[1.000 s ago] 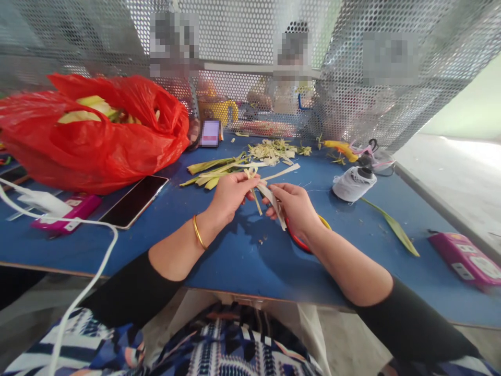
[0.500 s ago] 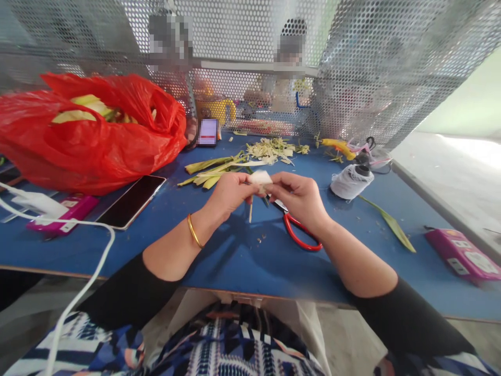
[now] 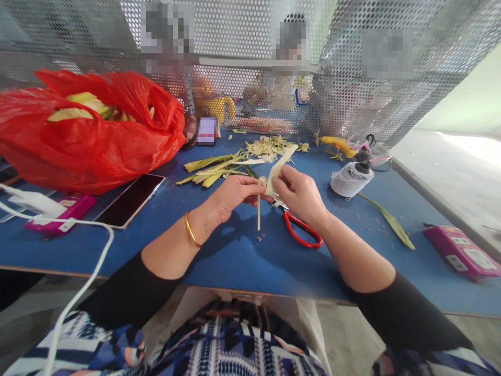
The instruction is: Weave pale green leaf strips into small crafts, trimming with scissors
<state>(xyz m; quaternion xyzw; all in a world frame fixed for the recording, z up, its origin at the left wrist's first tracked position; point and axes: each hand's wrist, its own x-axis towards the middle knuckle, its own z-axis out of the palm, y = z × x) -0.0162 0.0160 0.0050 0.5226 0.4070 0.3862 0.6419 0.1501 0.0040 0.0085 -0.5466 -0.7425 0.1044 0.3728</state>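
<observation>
My left hand (image 3: 238, 193) pinches a thin pale stem (image 3: 259, 214) that hangs straight down below its fingertips. A pale husk strip (image 3: 279, 168) slants up and to the right from the fingertips, and my right hand (image 3: 299, 192) has its fingers closed on it. Both hands nearly touch above the blue table (image 3: 242, 261). Red-handled scissors (image 3: 300, 237) lie partly under my right hand. Behind the hands are green husk strips (image 3: 213, 169) and a pile of pale scraps (image 3: 270, 147).
A red plastic bag (image 3: 117, 141) of husks fills the left, with a dark phone (image 3: 131, 201) and a white cable (image 3: 104, 256) before it. A white thread spool (image 3: 351, 179), a long leaf (image 3: 391, 224) and a pink box (image 3: 462, 250) lie right. Behind stands a perforated metal screen (image 3: 242, 42).
The pale piece between my hands now shows as a long strip pointing up and right. My right hand has turned, its fingers more curled. The stem under my left hand shows more.
</observation>
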